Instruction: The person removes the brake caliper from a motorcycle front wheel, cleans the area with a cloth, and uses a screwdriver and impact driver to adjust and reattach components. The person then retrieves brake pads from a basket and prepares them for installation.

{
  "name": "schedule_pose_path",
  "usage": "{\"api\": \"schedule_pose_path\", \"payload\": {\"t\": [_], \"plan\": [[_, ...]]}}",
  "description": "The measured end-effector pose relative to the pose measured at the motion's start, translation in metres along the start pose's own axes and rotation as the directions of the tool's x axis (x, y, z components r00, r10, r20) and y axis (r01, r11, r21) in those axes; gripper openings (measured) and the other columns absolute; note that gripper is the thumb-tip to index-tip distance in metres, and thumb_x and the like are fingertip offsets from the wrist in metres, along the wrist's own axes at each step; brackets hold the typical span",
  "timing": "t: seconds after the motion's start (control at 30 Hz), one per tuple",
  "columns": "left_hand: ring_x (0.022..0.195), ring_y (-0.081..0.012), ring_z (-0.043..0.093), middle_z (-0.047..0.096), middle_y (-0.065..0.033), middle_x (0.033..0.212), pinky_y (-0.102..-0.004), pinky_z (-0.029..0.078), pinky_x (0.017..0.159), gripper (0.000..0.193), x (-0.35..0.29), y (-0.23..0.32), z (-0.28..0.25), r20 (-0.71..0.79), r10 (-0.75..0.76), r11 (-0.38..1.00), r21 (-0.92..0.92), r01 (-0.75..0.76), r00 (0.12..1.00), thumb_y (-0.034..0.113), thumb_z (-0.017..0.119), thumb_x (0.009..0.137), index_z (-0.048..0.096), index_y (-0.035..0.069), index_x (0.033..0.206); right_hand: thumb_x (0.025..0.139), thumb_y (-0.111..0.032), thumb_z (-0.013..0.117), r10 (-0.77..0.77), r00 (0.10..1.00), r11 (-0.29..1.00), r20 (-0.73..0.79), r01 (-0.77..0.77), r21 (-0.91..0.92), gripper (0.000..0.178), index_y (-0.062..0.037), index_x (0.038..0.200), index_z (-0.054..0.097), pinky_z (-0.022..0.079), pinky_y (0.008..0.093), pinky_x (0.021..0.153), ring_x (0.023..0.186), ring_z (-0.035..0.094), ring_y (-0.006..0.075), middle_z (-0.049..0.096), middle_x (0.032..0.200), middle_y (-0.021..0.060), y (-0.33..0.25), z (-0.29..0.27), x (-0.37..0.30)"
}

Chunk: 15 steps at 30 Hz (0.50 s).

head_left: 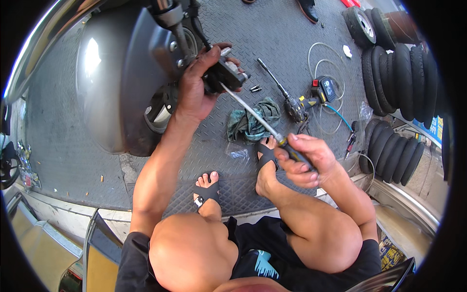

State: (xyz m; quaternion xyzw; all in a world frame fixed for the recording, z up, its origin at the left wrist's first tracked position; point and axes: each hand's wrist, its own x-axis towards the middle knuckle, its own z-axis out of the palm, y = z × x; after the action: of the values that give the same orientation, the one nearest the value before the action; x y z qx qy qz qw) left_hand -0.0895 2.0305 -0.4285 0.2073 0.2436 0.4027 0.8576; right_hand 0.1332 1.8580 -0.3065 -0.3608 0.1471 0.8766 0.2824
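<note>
As left grip [198, 82] cups blocky part [228, 74], right grip [309, 159] holds metal-shafted screwdriver [262, 122].

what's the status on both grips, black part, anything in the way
Left grip around black part. Right grip on screwdriver, shaft reaching part, tip hidden. Nothing visibly blocking the shaft.

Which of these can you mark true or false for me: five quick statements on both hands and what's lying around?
1. The right hand grips the screwdriver by its handle. True.
2. The left hand is empty. False: the left hand holds a dark part.
3. The green cloth lies crumpled on the floor. True.
4. The power tool is in the right hand. False: the power tool lies on the floor.
5. Black tyres stand in rows on the picture's right side. True.
</note>
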Motion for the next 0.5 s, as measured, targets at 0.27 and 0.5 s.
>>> {"api": "schedule_pose_path", "payload": {"t": [0.27, 0.5], "plan": [[0.1, -0.0243, 0.071, 0.07, -0.0133, 0.108, -0.0309, 0.061, 0.058, 0.058, 0.007, -0.003, -0.006, 0.094, 0.04, 0.993, 0.105, -0.05, 0.995, 0.04, 0.061, 0.102, 0.053, 0.001, 0.144, 0.113, -0.049, 0.046, 0.056, 0.997, 0.998, 0.045, -0.057, 0.009, 0.048, -0.0034, 0.098, 0.053, 0.03, 0.0282, 0.03, 0.038, 0.034, 0.008, 0.042, 0.064, 0.0013, 0.009, 0.002, 0.015], [0.089, -0.0204, 0.077, 0.074, -0.0125, 0.102, -0.0246, 0.053, 0.046, 0.046, 0.004, 0.0, -0.006, 0.049, 0.029, 0.982, 0.186, -0.038, 0.998, 0.032, 0.067, 0.102, 0.056, 0.004, 0.137, 0.112, -0.054, 0.046, -0.054, 0.985, 0.871, -0.162, -0.033, -0.491, 0.054, -0.004, 0.092, 0.049, 0.031, 0.029, 0.031, 0.038, 0.036, 0.0083, 0.039, 0.061, 0.0, 0.005, 0.023, 0.014]]}}
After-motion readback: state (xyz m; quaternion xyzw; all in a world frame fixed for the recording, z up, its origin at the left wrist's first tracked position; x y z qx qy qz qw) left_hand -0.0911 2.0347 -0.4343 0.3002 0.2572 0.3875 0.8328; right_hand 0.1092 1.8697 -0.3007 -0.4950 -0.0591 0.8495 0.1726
